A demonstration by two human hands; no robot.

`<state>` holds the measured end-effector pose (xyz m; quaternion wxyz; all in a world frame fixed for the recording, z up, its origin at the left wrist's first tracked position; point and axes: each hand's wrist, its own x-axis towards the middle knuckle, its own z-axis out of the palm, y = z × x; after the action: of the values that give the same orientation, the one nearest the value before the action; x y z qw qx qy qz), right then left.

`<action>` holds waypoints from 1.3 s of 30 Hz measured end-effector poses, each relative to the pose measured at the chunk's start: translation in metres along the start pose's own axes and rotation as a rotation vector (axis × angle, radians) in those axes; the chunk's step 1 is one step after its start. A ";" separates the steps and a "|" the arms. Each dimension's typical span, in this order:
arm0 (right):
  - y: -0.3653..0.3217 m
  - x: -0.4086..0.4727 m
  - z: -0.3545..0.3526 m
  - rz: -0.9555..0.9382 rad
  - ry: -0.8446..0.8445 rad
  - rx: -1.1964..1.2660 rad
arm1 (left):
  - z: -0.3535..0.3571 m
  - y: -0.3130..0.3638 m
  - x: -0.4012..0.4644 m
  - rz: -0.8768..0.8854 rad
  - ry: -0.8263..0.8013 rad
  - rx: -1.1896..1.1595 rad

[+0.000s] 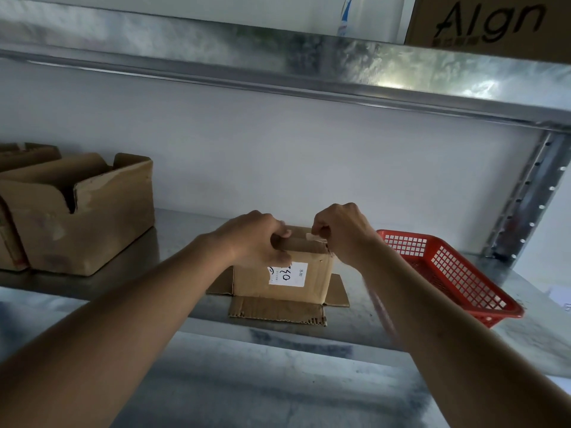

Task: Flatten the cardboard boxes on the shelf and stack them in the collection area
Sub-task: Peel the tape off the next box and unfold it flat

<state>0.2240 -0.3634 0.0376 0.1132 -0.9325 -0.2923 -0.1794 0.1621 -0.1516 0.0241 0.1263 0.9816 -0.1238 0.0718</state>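
Head cam, only view: a small cardboard box (282, 273) stood on the metal shelf (386, 322) near its front edge, w/ its bottom flaps splayed flat on the shelf and a white label w/ handwriting on the near side. Left hand (251, 239) gripped the box's top left edge, fingers curled over it, thumb on the near face. Right hand (340, 233) was at the top right corner, fingers curled tight & pinching what looked like a strip of clear tape (313, 237); couldn't tell if the tape was already partly lifted. A red plastic basket (448, 273) sat just beside the box on the right, not touching. A bigger open box (83, 214) stood well apart on the left, w/ another box edge beside it at the frame's left border. Up top, a printed carton (488, 23) sat on the upper shelf. Step in hand, as I judged it: stripping tape off the top so the box could fold, i.e. early in flattening this one; the bigger boxes were untouched. Next move likely called for the left hand to brace while the right pulled the tape along the seam, then pressing the sides flat. Collection area wasn't in view.
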 end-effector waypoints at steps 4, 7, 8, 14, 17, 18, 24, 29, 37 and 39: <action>0.016 -0.009 0.001 -0.022 0.019 -0.034 | -0.001 0.001 0.000 -0.021 0.016 -0.031; 0.016 -0.015 0.003 -0.050 -0.029 -0.041 | -0.001 0.003 -0.001 -0.023 0.009 -0.037; 0.015 -0.016 0.003 -0.048 -0.032 -0.029 | -0.001 0.004 -0.002 -0.030 0.008 -0.041; 0.006 -0.018 -0.003 0.091 0.084 0.279 | -0.001 0.011 -0.002 -0.038 -0.015 -0.082; -0.002 -0.015 -0.005 0.140 0.040 0.237 | -0.001 0.021 0.003 -0.048 0.006 -0.060; -0.004 -0.014 -0.005 0.161 0.014 0.213 | 0.000 0.025 0.004 -0.039 0.006 -0.017; -0.007 -0.011 0.009 0.283 0.093 0.183 | 0.011 0.035 0.002 -0.003 -0.017 0.196; 0.013 -0.016 0.017 0.655 0.240 0.874 | 0.006 0.014 0.006 0.020 -0.050 0.052; 0.014 -0.021 0.010 0.585 0.268 1.144 | 0.014 0.030 0.015 0.017 0.023 0.063; 0.013 -0.022 0.010 0.517 0.280 1.073 | 0.022 0.032 0.017 0.057 0.031 -0.013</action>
<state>0.2177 -0.3815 0.0184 0.6444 -0.7536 -0.0883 -0.0949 0.1730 -0.1910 0.0132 0.1326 0.9756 -0.1503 0.0896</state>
